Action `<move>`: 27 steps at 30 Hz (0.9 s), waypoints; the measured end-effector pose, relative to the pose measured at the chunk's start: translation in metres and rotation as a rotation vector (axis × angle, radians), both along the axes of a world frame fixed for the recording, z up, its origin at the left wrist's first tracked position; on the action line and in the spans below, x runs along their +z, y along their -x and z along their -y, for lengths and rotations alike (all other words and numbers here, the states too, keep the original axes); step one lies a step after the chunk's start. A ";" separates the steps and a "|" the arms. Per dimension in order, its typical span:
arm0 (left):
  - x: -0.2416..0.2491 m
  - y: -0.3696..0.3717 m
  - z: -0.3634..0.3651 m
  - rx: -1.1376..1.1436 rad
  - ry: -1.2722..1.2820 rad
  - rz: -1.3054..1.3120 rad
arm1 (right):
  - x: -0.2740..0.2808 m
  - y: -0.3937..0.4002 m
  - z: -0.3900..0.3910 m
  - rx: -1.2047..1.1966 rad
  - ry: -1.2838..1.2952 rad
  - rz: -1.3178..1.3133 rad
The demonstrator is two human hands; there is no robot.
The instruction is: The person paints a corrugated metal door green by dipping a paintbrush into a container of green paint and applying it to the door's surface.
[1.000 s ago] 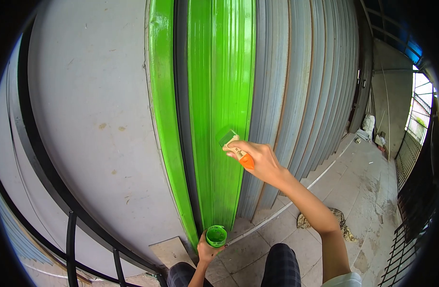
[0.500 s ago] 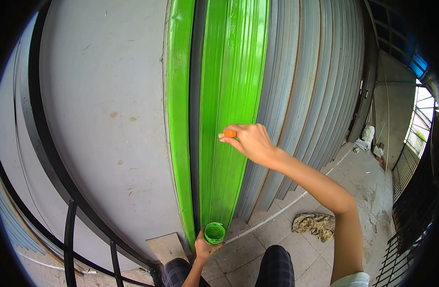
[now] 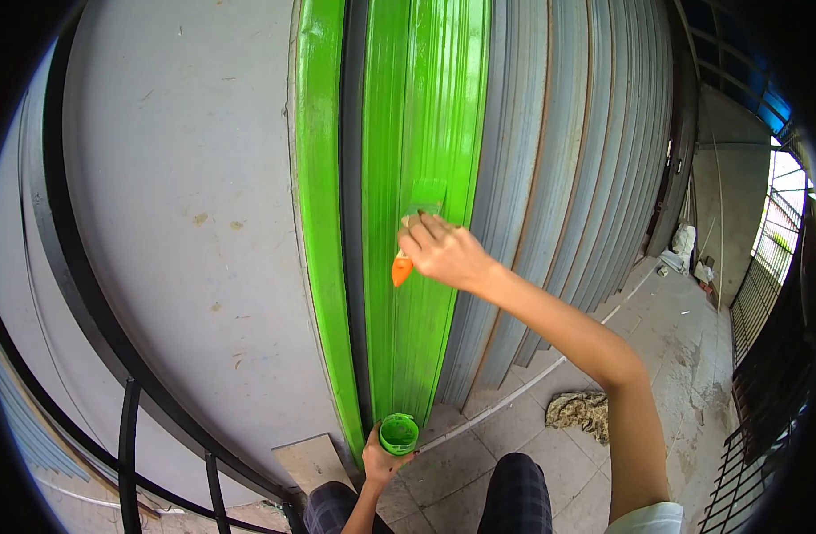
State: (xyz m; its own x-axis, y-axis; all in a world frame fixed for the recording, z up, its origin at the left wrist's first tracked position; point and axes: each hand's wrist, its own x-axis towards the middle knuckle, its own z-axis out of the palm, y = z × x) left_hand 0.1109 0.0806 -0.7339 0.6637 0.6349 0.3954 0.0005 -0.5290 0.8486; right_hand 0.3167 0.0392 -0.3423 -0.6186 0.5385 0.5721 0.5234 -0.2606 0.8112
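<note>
My right hand (image 3: pixel 442 252) is closed around a paintbrush (image 3: pixel 402 270) with an orange-tipped handle. The handle end points down, and the green bristles above my fingers lie against the green-painted metal panel (image 3: pixel 435 116). Lower down, my left hand (image 3: pixel 382 460) grips a small paint cup (image 3: pixel 398 433) from its left side and below. Green paint coats the cup's rim and inside. The cup is close to the foot of the painted panel. Wet-looking shine shows on the upper part of the panel, while its lower end looks thinner and streaked.
Unpainted grey folding panels (image 3: pixel 573 178) continue to the right. A grey wall (image 3: pixel 185 222) and black metal railing (image 3: pixel 79 285) stand at left. On the tiled floor lie a dirty rag (image 3: pixel 578 416) and a flat board (image 3: pixel 315 463) beside my knees.
My right hand has turned, so the brush handle now points down and the bristles show above the fingers. It moved slightly left. The left hand and cup stay in place.
</note>
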 end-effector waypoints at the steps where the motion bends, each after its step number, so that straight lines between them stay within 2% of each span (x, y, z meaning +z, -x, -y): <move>1: 0.000 0.001 0.000 -0.003 0.005 -0.001 | -0.019 0.002 0.002 -0.008 0.039 0.001; 4: 0.003 0.002 0.000 -0.011 0.008 0.007 | -0.078 0.006 0.010 0.000 0.188 -0.054; 7: 0.007 0.003 0.001 -0.016 -0.003 0.013 | -0.119 0.006 0.026 0.081 0.450 -0.297; 10: 0.006 0.003 0.000 -0.008 0.003 -0.008 | -0.063 0.004 0.044 -0.154 0.471 -0.550; 12: -0.002 0.002 -0.001 -0.008 0.001 -0.014 | -0.014 -0.006 0.050 0.027 0.250 -0.569; 13: -0.001 0.003 0.000 -0.008 0.001 -0.016 | 0.010 -0.002 0.052 0.133 0.135 -0.476; 14: 0.001 0.003 0.001 -0.006 0.002 -0.015 | 0.023 0.000 0.055 0.238 0.021 -0.381; 15: 0.002 0.004 0.001 -0.005 0.000 -0.014 | 0.020 0.000 0.055 0.228 0.004 -0.354; 17: 0.002 0.002 0.000 -0.020 -0.002 -0.017 | 0.006 0.002 0.056 0.206 -0.033 -0.291; 19: 0.001 0.002 0.001 -0.024 0.002 -0.020 | -0.051 -0.012 0.044 0.131 0.008 -0.112; 21: 0.002 0.000 0.000 -0.019 0.006 -0.017 | -0.115 -0.008 0.046 0.074 0.142 -0.094; 23: 0.003 0.002 0.001 -0.013 0.021 -0.017 | -0.158 0.003 0.052 0.091 0.275 -0.208; 26: 0.002 0.000 0.002 -0.004 0.022 -0.021 | -0.174 0.006 0.061 0.096 0.512 -0.535; 27: 0.002 0.001 0.003 -0.004 0.017 -0.027 | -0.164 0.005 0.060 0.100 0.481 -0.538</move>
